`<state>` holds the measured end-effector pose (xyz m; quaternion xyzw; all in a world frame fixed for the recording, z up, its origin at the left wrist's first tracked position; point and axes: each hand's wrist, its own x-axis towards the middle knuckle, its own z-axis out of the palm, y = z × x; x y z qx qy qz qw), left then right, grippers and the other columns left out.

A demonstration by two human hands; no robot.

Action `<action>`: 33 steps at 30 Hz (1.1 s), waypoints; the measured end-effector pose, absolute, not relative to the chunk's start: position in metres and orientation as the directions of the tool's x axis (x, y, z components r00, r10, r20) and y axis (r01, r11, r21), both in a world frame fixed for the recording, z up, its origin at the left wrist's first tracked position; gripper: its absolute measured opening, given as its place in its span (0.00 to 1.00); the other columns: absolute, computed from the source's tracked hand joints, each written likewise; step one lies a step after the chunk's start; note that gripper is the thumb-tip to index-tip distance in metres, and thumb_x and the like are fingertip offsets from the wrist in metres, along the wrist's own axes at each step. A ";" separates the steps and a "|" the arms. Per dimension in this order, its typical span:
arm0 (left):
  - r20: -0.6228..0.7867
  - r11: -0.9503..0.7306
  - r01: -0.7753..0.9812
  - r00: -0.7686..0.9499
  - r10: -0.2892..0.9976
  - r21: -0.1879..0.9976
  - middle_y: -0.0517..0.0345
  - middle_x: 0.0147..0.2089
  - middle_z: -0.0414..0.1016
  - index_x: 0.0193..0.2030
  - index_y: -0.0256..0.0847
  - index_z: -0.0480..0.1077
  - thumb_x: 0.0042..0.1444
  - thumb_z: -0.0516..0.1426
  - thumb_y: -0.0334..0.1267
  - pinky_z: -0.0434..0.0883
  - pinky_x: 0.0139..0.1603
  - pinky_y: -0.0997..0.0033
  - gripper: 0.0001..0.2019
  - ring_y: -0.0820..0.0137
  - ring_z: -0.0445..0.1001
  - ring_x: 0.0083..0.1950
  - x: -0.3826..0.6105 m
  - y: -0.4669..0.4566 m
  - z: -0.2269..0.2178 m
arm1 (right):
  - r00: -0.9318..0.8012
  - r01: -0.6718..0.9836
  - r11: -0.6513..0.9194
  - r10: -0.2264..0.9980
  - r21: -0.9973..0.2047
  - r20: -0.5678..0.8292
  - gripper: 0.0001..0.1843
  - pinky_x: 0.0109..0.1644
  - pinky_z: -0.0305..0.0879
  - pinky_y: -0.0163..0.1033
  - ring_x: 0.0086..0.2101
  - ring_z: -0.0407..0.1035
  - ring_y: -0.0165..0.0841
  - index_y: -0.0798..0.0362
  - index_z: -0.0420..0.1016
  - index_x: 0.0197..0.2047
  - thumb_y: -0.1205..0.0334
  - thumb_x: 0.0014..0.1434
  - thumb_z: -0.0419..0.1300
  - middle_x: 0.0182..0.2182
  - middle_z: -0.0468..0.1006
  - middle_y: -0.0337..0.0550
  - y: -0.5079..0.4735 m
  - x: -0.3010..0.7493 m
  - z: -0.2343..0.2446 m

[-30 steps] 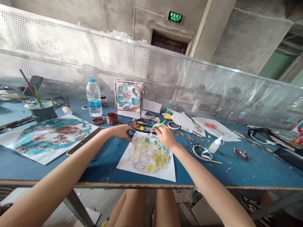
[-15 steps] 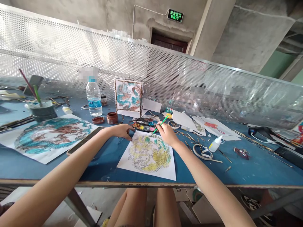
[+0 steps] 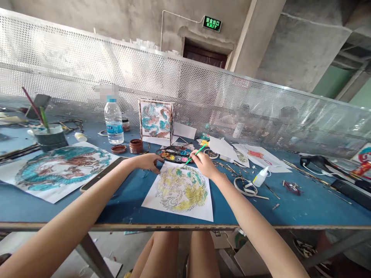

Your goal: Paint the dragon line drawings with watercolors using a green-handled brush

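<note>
My right hand is closed around a slim green paintbrush, its tip low over the upper part of a sheet with a round dragon drawing. Yellow covers much of that drawing, with green patches near the top and right. At the sheet's upper left corner rests my left hand, fingers apart, the fingertips by the left end of a paint palette and the thumb near the paper's edge. Several colours fill the palette's wells, just beyond the sheet.
A framed dragon picture stands behind the palette, beside an open brown paint jar and a water bottle. On the left lie a blue dragon painting and a cup of brushes. A glue bottle stands right.
The view has shifted slightly, moving everything a little. My right hand still grips the paintbrush over the upper part of the drawing, and my left hand stays at the corner.
</note>
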<state>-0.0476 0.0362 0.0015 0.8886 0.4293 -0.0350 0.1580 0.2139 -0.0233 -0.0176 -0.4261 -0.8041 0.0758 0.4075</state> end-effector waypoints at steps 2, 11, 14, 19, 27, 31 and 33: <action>-0.198 -0.579 0.774 0.628 0.752 0.256 0.54 0.39 0.74 0.56 0.35 0.65 0.39 0.59 0.50 0.64 0.33 0.75 0.36 0.65 0.70 0.36 -0.047 0.037 0.001 | -0.308 0.644 0.617 0.751 -0.453 0.585 0.13 0.35 0.59 0.35 0.29 0.66 0.32 0.52 0.64 0.30 0.60 0.63 0.44 0.27 0.70 0.41 -0.023 0.214 -0.018; -0.198 -0.573 0.777 0.624 0.756 0.263 0.53 0.39 0.74 0.56 0.34 0.65 0.39 0.60 0.49 0.64 0.33 0.74 0.36 0.64 0.70 0.37 -0.046 0.033 0.003 | -0.298 0.649 0.613 0.750 -0.451 0.591 0.13 0.35 0.59 0.35 0.29 0.66 0.32 0.52 0.64 0.30 0.60 0.63 0.44 0.26 0.69 0.40 -0.023 0.214 -0.018; -0.195 -0.576 0.777 0.625 0.756 0.253 0.53 0.40 0.74 0.56 0.35 0.65 0.39 0.60 0.48 0.65 0.34 0.74 0.35 0.64 0.70 0.37 -0.046 0.032 0.004 | -0.303 0.610 0.630 0.746 -0.481 0.593 0.13 0.35 0.59 0.34 0.29 0.67 0.31 0.53 0.64 0.31 0.60 0.64 0.44 0.28 0.70 0.41 -0.024 0.215 -0.017; -0.193 -0.582 0.772 0.630 0.752 0.255 0.55 0.38 0.74 0.56 0.35 0.65 0.39 0.60 0.48 0.64 0.32 0.74 0.35 0.65 0.70 0.36 -0.046 0.035 0.002 | -0.303 0.646 0.630 0.729 -0.431 0.613 0.13 0.35 0.59 0.35 0.29 0.67 0.32 0.52 0.64 0.30 0.60 0.63 0.44 0.26 0.70 0.40 -0.025 0.214 -0.015; -0.207 -0.575 0.772 0.630 0.749 0.270 0.53 0.38 0.73 0.56 0.34 0.65 0.40 0.59 0.49 0.63 0.30 0.74 0.35 0.66 0.70 0.35 -0.047 0.037 0.001 | -0.321 0.690 0.621 0.723 -0.372 0.611 0.13 0.35 0.58 0.36 0.30 0.66 0.33 0.52 0.64 0.31 0.61 0.64 0.44 0.27 0.70 0.41 -0.025 0.214 -0.015; -0.195 -0.588 0.765 0.639 0.744 0.262 0.53 0.39 0.73 0.56 0.35 0.66 0.39 0.59 0.50 0.63 0.31 0.74 0.35 0.65 0.70 0.35 -0.048 0.037 0.001 | -0.339 0.693 0.631 0.713 -0.349 0.614 0.12 0.36 0.58 0.35 0.31 0.67 0.33 0.52 0.65 0.33 0.61 0.64 0.44 0.28 0.71 0.42 -0.027 0.214 -0.013; -0.190 -0.594 0.763 0.642 0.742 0.256 0.54 0.39 0.74 0.55 0.35 0.66 0.39 0.59 0.50 0.64 0.32 0.74 0.35 0.65 0.70 0.36 -0.048 0.037 0.001 | -0.365 0.701 0.637 0.708 -0.323 0.605 0.11 0.36 0.59 0.35 0.32 0.67 0.33 0.52 0.65 0.34 0.61 0.64 0.45 0.29 0.71 0.42 -0.027 0.214 -0.013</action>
